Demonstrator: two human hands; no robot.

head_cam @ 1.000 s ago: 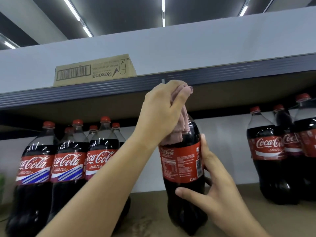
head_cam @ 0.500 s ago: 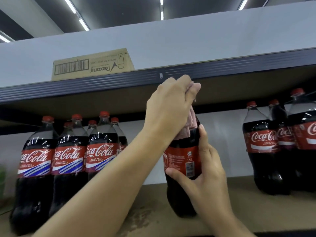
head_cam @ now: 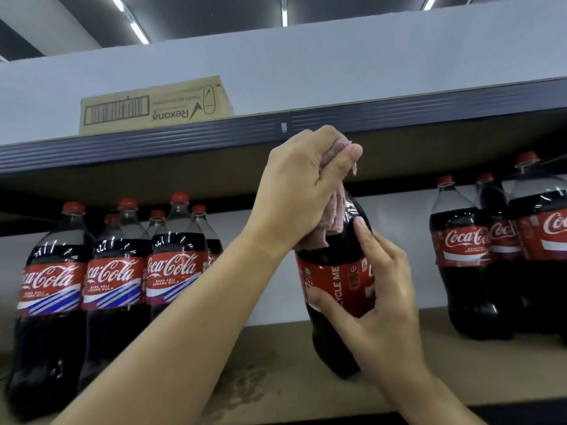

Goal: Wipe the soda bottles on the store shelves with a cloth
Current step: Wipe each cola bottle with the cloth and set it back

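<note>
Bare shelf [head_cam: 276,357] flanks the held bottle [head_cam: 337,280] — bottle clusters [head_cam: 116,271] crowd both ends.

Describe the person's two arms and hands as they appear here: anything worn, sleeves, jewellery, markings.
Both forearms are bare to the frame's edge, with no sleeve in view. The left hand and right hand wear no gloves, and no watch, bracelet or ring shows on the visible sides. The fingers have short, unpainted nails. No tattoos or other markings can be seen.

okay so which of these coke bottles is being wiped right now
The lone middle bottle: the left hand holds a pink cloth over its top, the right hand grips its label. The others stand untouched.
</note>
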